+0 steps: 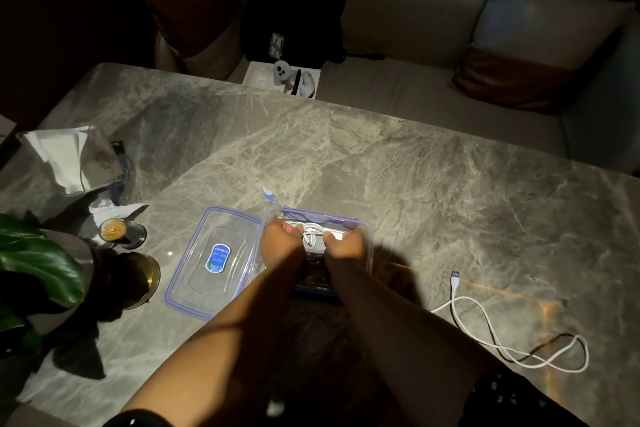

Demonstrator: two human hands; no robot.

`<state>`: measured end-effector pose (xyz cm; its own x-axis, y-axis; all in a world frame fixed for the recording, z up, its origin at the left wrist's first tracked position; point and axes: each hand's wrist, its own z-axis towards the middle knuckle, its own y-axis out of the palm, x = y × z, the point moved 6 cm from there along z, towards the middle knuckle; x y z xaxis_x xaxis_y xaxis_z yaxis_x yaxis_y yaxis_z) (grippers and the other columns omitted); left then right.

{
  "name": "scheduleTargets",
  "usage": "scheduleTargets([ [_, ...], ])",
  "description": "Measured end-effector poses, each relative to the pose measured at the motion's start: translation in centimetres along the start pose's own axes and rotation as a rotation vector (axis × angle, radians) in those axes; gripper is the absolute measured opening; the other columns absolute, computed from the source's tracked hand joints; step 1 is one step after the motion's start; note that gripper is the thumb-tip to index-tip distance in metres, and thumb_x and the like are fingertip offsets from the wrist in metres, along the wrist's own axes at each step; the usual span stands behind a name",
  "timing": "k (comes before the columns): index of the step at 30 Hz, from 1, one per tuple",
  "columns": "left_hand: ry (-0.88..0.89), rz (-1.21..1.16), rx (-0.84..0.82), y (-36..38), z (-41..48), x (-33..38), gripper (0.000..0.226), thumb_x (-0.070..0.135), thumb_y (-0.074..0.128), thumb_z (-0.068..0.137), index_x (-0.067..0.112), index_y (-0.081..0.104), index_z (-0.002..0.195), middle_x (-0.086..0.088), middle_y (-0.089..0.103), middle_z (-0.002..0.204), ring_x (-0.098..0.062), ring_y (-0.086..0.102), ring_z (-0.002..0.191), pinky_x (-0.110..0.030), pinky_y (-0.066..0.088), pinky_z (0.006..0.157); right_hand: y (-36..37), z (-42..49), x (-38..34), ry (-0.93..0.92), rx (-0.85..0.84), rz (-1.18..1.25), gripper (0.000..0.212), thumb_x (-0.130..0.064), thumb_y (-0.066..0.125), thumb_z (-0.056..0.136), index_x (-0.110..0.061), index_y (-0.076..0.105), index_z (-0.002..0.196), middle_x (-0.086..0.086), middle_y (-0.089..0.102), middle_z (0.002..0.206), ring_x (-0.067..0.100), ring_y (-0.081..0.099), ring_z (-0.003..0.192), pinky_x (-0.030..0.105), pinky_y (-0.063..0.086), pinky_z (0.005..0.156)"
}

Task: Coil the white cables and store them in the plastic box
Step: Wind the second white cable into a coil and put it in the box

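Note:
A clear plastic box with blue trim stands on the marble table in front of me. Both my hands reach into it. My left hand and my right hand have their fingers curled round a coiled white cable held between them inside the box. The box's lid, clear with a blue label, lies flat just left of the box. A second white cable with a USB plug lies loose and uncoiled on the table to the right.
At the left edge stand a leafy plant, a brass-coloured round base, a small jar and a tissue box. A sofa with cushions and a dark bag runs along the far side.

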<state>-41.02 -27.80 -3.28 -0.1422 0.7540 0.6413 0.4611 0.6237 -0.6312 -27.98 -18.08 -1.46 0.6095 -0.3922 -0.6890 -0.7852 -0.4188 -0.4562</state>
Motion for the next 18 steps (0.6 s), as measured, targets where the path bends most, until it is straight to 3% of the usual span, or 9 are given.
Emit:
scheduleTargets([
  [3,-0.032,-0.042,-0.01,-0.1,-0.2,-0.3,0.021,0.026,0.058,0.086,0.008,0.058,0.076,-0.011,0.071,0.071,-0.03,0.069,0.069,-0.036,0.056,0.072,0.3,0.1,0.5,0.014,-0.028,-0.067,0.047,-0.022,0.071,0.087,-0.015,0.049,0.129,0.01,0.063,0.113,0.031,0.063,0.112,0.032,0.044,0.095],
  [7,-0.001,-0.029,0.011,-1.1,-1.0,0.0,0.015,0.015,0.056,0.088,0.006,0.058,0.076,-0.012,0.068,0.078,-0.033,0.061,0.075,-0.031,0.043,0.067,1.1,-1.1,0.9,0.038,-0.139,-0.14,0.064,-0.023,0.066,0.092,0.001,0.03,0.14,0.021,0.057,0.135,0.037,0.056,0.124,0.036,0.042,0.1],
  [12,0.105,-0.026,-0.032,-2.4,-2.6,1.0,0.011,0.013,0.058,0.089,0.005,0.062,0.082,-0.014,0.067,0.081,-0.03,0.058,0.076,-0.029,0.04,0.068,0.0,-2.9,-0.7,-0.094,-0.204,-0.211,0.057,-0.023,0.063,0.093,-0.005,0.035,0.14,0.018,0.056,0.136,0.035,0.057,0.122,0.033,0.044,0.096],
  [18,0.389,0.036,-0.129,-4.1,-6.1,4.2,0.005,0.01,0.062,0.089,0.015,0.064,0.088,-0.005,0.068,0.08,-0.024,0.065,0.077,-0.029,0.044,0.067,-3.4,-5.4,-2.6,-0.31,-0.28,-0.34,0.046,-0.031,0.065,0.091,-0.011,0.048,0.129,0.012,0.061,0.129,0.029,0.06,0.115,0.035,0.048,0.094],
])
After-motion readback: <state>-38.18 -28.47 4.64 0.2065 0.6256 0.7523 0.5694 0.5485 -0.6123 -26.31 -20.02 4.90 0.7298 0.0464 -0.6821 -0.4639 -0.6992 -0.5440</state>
